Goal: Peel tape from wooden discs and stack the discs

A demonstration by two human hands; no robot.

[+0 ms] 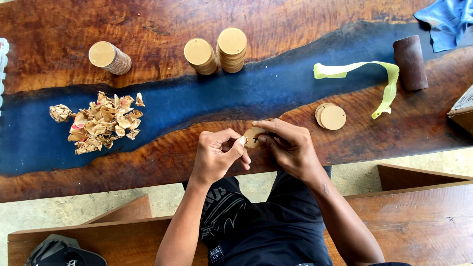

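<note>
The wood-and-resin surface [148,29] carried stacks of wooden discs [231,49] beyond the fingers and a heap of torn paper scraps [101,123] off to their left. Both the left hand [217,155] and right hand [290,148] pinched one small wooden disc [253,138] between fingertips; such a light edge grip could let it slip and drop.

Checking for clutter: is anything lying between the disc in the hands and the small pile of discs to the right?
Nothing visible. The disc, held by both the left hand and right hand, has only bare table between it and the pile.
</note>
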